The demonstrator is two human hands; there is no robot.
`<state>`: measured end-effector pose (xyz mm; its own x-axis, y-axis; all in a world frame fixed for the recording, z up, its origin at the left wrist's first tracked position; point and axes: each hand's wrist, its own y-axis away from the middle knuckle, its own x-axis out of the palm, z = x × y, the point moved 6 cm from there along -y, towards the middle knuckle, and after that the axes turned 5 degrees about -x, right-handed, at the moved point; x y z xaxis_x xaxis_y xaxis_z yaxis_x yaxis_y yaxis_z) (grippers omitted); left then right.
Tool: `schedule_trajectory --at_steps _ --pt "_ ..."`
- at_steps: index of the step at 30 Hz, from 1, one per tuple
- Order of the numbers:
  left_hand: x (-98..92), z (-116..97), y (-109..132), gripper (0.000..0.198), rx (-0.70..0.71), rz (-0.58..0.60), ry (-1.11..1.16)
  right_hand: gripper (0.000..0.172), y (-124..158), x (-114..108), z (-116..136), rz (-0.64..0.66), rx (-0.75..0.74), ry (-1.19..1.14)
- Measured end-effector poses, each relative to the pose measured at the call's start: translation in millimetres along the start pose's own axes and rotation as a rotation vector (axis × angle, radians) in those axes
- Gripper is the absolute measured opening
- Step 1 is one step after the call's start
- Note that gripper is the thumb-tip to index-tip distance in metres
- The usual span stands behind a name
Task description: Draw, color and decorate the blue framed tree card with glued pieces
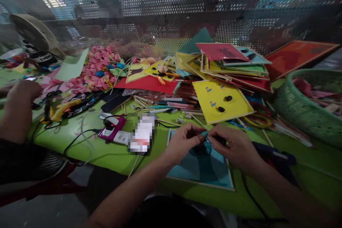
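Over a blue board with a pale wooden frame [187, 171], my left hand [184, 139] and my right hand [232, 144] meet fingertip to fingertip. Both are closed in a pinch on a small blue piece [206, 135], largely covered by the fingers. Its exact kind I cannot make out. Darker blue shapes show on the board beneath. A dark blue tool like a glue gun [278, 155] lies right of my right hand. Just beyond the hands is a yellow framed board [219, 96] with two black, rounded pieces on it.
A phone [143, 133] lies beside a purple power strip [113, 128] with cables. Framed boards [235, 67] are stacked behind. A green basket [307, 103] stands right. Pink folded papers [98, 64] pile up at left, near another person's hand [22, 92] and a fan [34, 32].
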<state>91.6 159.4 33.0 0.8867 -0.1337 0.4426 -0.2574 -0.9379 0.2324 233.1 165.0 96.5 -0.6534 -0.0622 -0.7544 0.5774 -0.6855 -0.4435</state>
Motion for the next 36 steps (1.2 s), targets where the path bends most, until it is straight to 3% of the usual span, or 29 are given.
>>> schedule_trajectory --at_steps 13,25,32,36 --pt "1.9 4 0 0.052 -0.035 0.027 0.026 0.018 2 -5 13 -0.171 -0.176 0.248" --pt "-0.1 2 0 0.051 -0.061 0.055 0.025 0.015 3 -12 6 -0.144 -0.111 0.122" --pt "-1.3 0 3 0.048 -0.083 0.017 0.086 0.014 6 -22 1 -0.203 -0.02 0.112" --pt "-2.6 3 2 0.051 -0.117 0.009 0.134 0.011 7 -19 -3 -0.138 0.016 0.04"
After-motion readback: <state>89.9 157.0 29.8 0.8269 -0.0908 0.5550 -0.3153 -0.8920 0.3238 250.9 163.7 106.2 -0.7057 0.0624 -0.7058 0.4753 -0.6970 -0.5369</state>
